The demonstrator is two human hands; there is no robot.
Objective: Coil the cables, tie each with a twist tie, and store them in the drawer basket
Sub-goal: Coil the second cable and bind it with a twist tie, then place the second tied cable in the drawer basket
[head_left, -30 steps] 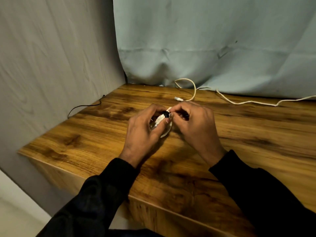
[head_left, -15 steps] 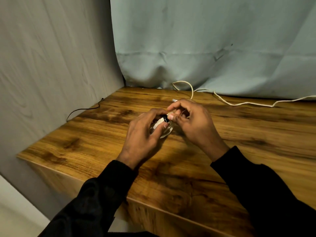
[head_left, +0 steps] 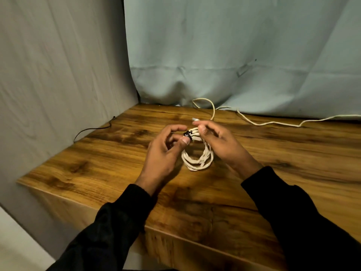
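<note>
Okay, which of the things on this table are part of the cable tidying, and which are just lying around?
Job:
coiled white cable, pinched by right hand
black twist tie around it, pinched by left hand
loose white cable, not yet coiled

Lying about:
thin black wire at the table edge
blue cloth behind

One head-worn wide-angle camera looks forward and down at a wooden table from close above. Its near edge lies at 6 o'clock, a curtain at 12.

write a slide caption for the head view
The right hand holds a coiled white cable over the table while the left hand pinches the black tie around it.
</note>
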